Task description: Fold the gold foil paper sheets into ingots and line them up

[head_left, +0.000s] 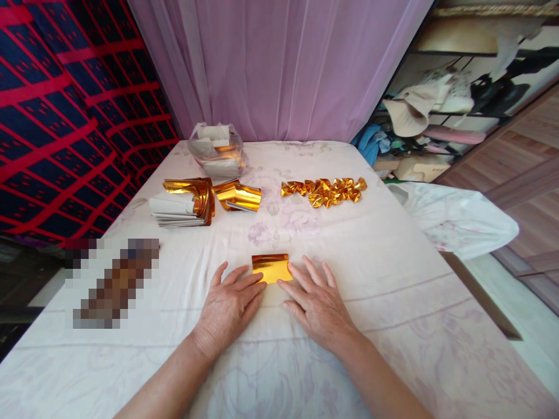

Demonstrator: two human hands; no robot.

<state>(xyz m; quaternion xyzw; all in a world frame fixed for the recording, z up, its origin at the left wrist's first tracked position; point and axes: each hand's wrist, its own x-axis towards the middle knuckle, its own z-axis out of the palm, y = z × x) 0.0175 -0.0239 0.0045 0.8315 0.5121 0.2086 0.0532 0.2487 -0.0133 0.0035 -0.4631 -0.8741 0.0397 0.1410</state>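
A small gold foil sheet (271, 267) lies flat on the white patterned bedsheet (393, 279) in front of me. My left hand (230, 307) rests palm down with its fingertips on the sheet's lower left edge. My right hand (315, 304) lies palm down, fingertips touching the sheet's lower right edge. Both hands have their fingers spread and press the foil rather than grip it.
A stack of gold and white sheets (186, 203) and loose gold sheets (239, 195) lie far left. A row of folded gold pieces (325, 191) sits far right. A plastic bag (217, 149) stands at the back. A blurred object (112, 281) lies left.
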